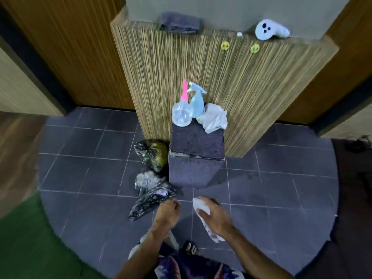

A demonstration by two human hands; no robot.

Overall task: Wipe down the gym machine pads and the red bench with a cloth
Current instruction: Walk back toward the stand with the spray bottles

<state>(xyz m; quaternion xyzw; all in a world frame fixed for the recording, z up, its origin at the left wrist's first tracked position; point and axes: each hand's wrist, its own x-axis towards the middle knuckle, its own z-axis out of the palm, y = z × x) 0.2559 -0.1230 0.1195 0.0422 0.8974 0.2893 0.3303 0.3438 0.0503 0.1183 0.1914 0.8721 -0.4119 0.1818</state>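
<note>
My right hand (215, 215) grips a white cloth (201, 207) low in the view, and the cloth's tail hangs below my wrist. My left hand (167, 213) hovers beside it with fingers curled and nothing in it. Ahead, a dark block (196, 158) stands on the tiled floor. On its top stand a clear bottle with a pink nozzle (182, 111), a pale blue spray bottle (197, 103) and a crumpled white cloth (213, 118). No gym machine pad or red bench is in view.
A striped wooden column (201, 67) rises behind the block, with a folded grey towel (180, 23) and a white controller (269, 30) on its ledge. Black plastic bags (152, 174) lie on the floor left of the block. A green mat (24, 238) lies lower left.
</note>
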